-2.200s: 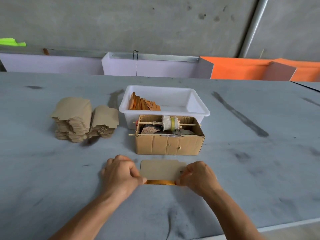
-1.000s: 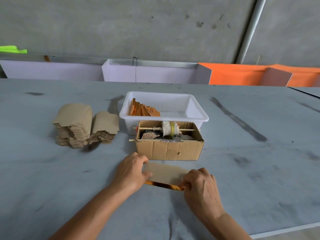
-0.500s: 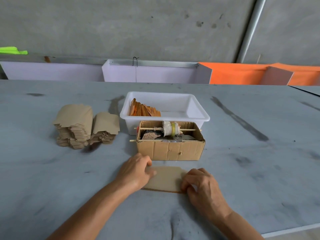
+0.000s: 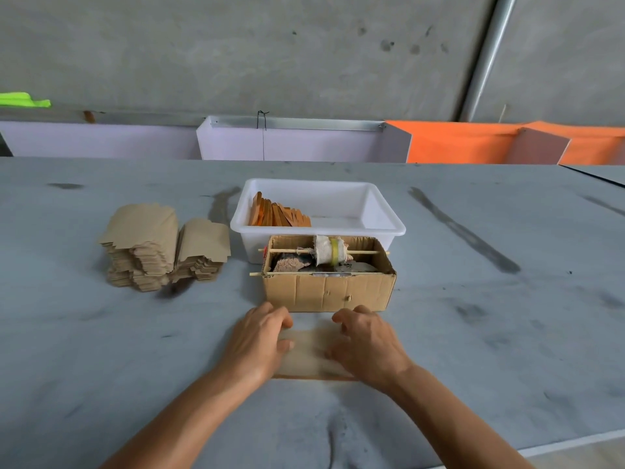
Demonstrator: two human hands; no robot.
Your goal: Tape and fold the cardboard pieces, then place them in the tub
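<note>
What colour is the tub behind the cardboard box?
White tub, plain, seen clearly in the head view.

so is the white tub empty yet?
No. The white tub holds a row of orange-edged folded pieces leaning at its left end; the rest looks bare.

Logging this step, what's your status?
Both hands, left and right, flat on the folded cardboard piece. Piece lies on the table. Cardboard box stands between it and the tub.
</note>
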